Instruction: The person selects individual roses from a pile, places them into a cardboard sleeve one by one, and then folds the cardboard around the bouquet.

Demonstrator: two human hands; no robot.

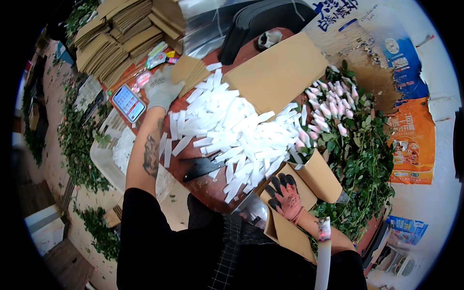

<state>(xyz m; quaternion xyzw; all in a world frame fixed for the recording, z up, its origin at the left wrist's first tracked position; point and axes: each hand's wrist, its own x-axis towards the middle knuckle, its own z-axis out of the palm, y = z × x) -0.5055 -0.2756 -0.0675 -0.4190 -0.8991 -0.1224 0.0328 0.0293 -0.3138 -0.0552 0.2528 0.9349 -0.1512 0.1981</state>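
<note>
My left hand [159, 88], in a pale grey glove, reaches over the red tabletop [204, 185], its thumb apart from its fingers. Its thumb side meets a small fan of brown cardboard sheets [190, 72]; a lit smartphone [129, 103] lies beside the wrist. My right hand [288, 199], in a pink glove with dark fingertips, rests spread on a folded brown cardboard sheet [306, 192]. A rolled cardboard wrap [322, 177] stands next to it. Between my hands spreads a heap of white strips [235, 127], with a black-handled tool [203, 167] at its near edge.
Pink flower buds in white sleeves [331, 103] and leafy stems [362, 170] fill the right side. Stacked cardboard [108, 50], a large cardboard sheet [279, 72] and black sheets [253, 25] lie at the back. A plastic crate [105, 145] stands left. A lit cigarette [323, 257] juts up close to the camera.
</note>
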